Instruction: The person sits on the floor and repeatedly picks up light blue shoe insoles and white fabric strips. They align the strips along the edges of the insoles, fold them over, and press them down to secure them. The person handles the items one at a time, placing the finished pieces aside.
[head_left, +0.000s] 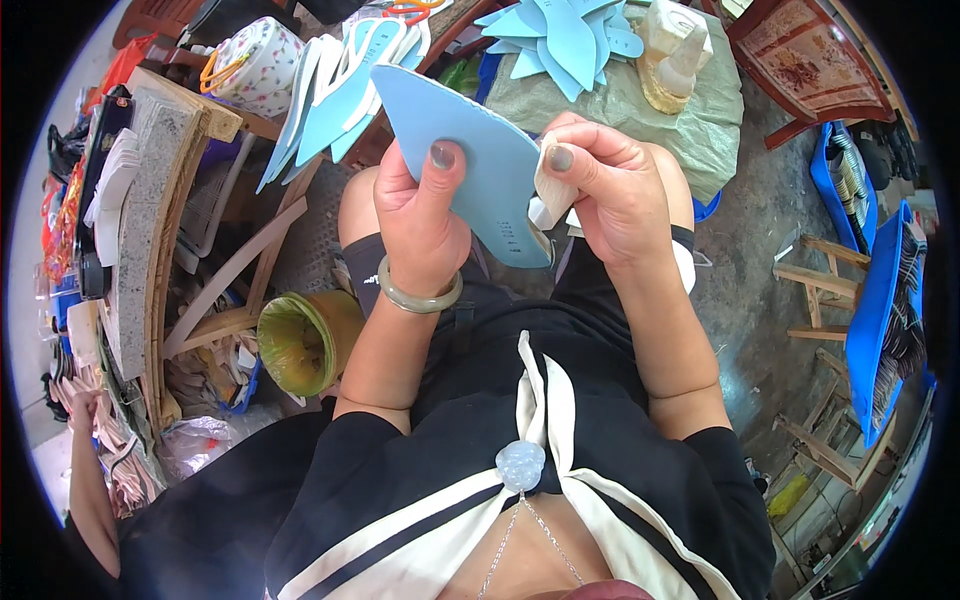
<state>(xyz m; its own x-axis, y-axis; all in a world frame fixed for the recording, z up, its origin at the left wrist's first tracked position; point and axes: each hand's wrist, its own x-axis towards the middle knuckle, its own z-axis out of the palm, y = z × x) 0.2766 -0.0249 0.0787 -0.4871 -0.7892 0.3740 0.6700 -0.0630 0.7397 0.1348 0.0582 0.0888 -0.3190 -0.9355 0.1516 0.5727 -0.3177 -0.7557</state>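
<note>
My left hand [425,215] is closed on a light blue, leaf-shaped flat piece [480,150], thumb on top and fingers underneath. The piece is held tilted above my lap, with its pointed end up and to the left. At its right edge, my right hand [625,200] pinches a small cream strip [553,190] between thumb and fingers. This strip lies against the blue edge; whether it is stuck there I cannot tell. Just beyond my hands, more blue pieces [565,45] lie in a fanned pile on a greenish cloth-covered surface [640,130].
A squeeze bottle [680,65] stands in a holder on the cloth. White-edged blue pieces [350,95] hang over the left edge. A lined bin [305,340] is low left, near a workbench [150,220]. Right are blue trays [885,330], wooden stools [825,275] and a chair [815,65]. Another person's arm [92,480] reaches in far left.
</note>
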